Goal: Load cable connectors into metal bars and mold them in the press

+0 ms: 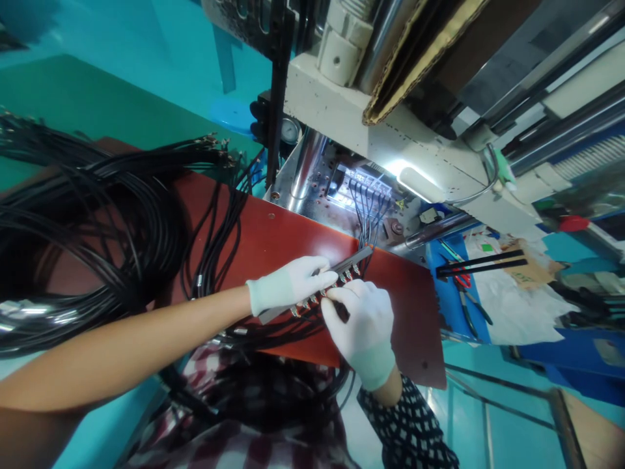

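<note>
Honestly, a tug from my right hand (362, 326), pinching one metal connector (323, 293), could skew the neighbouring connectors (305, 304) along the grey bar (359, 257) my left hand (305, 282) grips over the red-brown counter (293, 238)

A flat reddish-brown board (413, 312) under the white-gloved left hand (300, 283) carries a thick coil of black cables (168, 241) to its left and, nearer that hand, a loose black cable bundle (225, 238), while a blue surface (449, 307) right of the white-gloved right hand (361, 319) bears dark-handled pliers (465, 309) and crumpled white sheeting (527, 316).
</note>
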The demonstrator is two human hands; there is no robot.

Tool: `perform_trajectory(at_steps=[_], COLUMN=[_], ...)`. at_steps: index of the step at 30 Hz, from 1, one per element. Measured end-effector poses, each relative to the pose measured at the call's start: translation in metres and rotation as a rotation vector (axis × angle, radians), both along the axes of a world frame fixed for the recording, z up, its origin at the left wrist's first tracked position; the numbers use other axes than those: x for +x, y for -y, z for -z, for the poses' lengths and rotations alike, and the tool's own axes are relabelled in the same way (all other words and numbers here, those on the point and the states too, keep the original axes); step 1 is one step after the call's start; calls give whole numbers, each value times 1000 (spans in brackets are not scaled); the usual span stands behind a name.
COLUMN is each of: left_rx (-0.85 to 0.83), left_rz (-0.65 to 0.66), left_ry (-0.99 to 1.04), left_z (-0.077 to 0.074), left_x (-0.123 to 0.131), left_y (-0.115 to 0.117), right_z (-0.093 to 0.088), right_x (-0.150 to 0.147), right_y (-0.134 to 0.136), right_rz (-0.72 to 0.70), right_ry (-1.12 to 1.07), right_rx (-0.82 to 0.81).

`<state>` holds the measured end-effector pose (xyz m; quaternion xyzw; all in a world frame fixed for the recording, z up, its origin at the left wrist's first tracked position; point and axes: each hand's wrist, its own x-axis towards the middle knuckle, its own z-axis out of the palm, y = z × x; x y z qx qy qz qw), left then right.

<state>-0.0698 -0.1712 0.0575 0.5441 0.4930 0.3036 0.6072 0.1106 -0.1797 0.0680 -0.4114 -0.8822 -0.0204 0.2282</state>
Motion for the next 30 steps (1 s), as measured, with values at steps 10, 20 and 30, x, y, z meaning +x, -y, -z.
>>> perform_trajectory(at_steps=[10, 20, 30], left_rx=[-2, 90, 2], left_rz=[23, 12, -2], left_ry=[-25, -55, -56], left_z=[4, 9, 3], left_x=[-1, 0, 2], left_y=[1, -1, 3], right_z=[-4, -8, 1], right_x=[19, 27, 30], right_y=[-7, -10, -30], right_rz=[45, 98, 217], right_ry=[-169, -179, -204], right_rx=[-22, -10, -65])
